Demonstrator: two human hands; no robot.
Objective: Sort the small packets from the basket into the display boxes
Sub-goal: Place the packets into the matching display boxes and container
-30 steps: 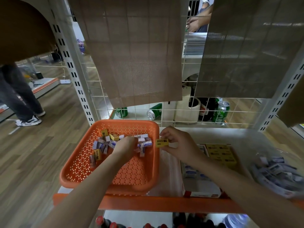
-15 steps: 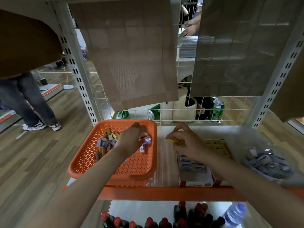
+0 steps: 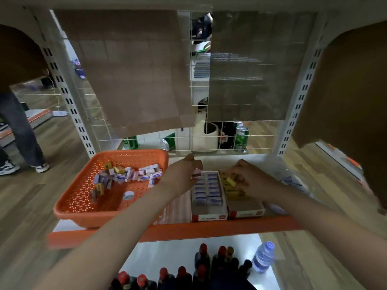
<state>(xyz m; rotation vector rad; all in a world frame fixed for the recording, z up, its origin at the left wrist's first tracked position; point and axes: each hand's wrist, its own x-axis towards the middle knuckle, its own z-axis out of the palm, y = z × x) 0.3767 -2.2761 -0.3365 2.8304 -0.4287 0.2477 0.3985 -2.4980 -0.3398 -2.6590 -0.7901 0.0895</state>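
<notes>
now | orange-edged shelf (image 3: 209,229) | wood floor (image 3: 27,206) | left fingers (image 3: 195,164) pinch pale packet (image 3: 196,173) | right fingers (image 3: 238,177) pinch yellow packet (image 3: 231,181)

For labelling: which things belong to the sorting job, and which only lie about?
Job: orange basket, loose packets, purple-packet box, yellow-packet box, left hand, its pale packet, right hand, its yellow packet.
Lying about: green can, water bottle, red-capped bottles.
</notes>
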